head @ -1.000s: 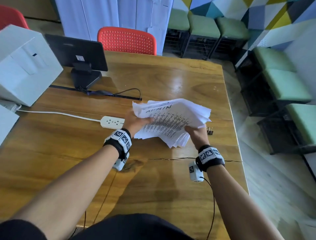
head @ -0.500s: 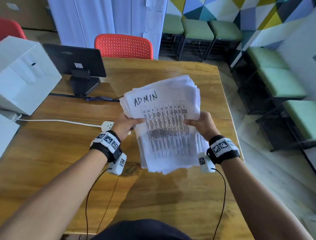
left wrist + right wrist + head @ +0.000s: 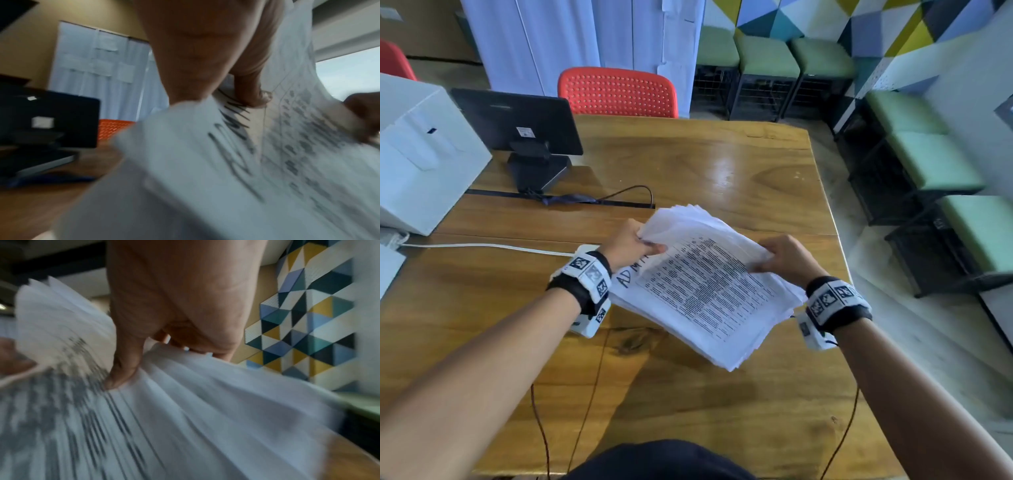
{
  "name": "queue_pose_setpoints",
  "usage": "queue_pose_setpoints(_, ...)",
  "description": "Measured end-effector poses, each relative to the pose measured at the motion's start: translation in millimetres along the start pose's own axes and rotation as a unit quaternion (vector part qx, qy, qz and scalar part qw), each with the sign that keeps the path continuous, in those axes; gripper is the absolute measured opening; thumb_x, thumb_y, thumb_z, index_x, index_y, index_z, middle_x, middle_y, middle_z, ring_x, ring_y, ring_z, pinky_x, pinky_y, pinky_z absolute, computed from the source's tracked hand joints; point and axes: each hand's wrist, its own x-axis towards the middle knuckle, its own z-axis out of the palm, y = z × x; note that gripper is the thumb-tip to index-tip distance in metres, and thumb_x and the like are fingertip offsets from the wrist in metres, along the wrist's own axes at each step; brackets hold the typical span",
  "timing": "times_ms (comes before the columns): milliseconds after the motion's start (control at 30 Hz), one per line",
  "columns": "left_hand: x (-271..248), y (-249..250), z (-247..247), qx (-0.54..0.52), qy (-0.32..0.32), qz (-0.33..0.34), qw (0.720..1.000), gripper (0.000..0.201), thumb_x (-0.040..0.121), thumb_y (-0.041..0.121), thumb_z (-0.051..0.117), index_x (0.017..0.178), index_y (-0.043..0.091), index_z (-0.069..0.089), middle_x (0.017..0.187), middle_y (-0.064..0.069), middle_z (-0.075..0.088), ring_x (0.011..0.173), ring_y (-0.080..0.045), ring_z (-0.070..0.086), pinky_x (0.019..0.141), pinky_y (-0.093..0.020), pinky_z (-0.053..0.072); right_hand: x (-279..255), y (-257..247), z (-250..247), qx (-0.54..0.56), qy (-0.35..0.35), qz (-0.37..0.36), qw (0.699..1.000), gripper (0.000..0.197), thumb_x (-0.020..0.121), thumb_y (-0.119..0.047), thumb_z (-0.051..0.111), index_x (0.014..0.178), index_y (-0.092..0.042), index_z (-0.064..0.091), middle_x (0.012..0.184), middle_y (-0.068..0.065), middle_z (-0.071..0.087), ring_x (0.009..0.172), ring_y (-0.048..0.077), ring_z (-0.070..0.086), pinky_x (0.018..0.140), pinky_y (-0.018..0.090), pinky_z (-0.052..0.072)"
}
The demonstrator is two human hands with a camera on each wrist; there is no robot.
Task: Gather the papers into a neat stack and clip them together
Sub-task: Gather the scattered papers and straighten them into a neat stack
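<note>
A thick, uneven bundle of white papers [image 3: 705, 287] with a printed table and a handwritten "ADMIN" on top hangs tilted above the wooden table [image 3: 722, 164]. My left hand [image 3: 631, 245] grips its far left corner, thumb on the top sheet [image 3: 261, 97]. At the right edge my right hand [image 3: 780, 257] pinches the bundle, thumb pressed on the fanned sheets [image 3: 121, 374]. The papers [image 3: 185, 418] spread out unevenly at the edges. Both wrist views are blurred. No clip shows in any view.
A black monitor [image 3: 517, 123] on its stand sits at the back left beside a white box [image 3: 421, 154]. A white cable [image 3: 482, 246] and a dark cable run across the table. A red chair [image 3: 619, 92] stands behind, green stools [image 3: 928, 161] to the right.
The bundle was held upright facing me half a second ago; it has now been turned and tipped flat, with "ADMIN" toward my left wrist. Both hands moved lower and kept their hold.
</note>
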Motion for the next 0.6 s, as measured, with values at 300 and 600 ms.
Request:
queue_pose_setpoints(300,2,-30,-20,-0.167,0.058,-0.095,0.980,0.021,0.078,-0.002,0.072,0.090,0.014,0.066,0.095,-0.004,0.069,0.095,-0.020,0.062,0.097,-0.042,0.048,-42,74,45,0.524,-0.035,0.111,0.844,0.079,0.043,-0.023,0.096,0.111,0.000,0.062,0.098,0.012,0.074,0.086,0.023,0.071,0.073,0.032,0.058)
queue_pose_setpoints(600,0,-29,40,-0.138,0.243,-0.151,0.948,0.052,0.074,0.041,0.077,0.089,0.000,0.050,0.071,-0.004,0.053,0.069,-0.023,0.055,0.056,-0.027,0.044,-29,18,65,0.363,0.206,0.082,0.905,0.013,0.080,0.004,0.065,0.088,-0.007,0.066,0.082,0.011,0.069,0.073,0.022,0.064,0.066,0.032,0.053)
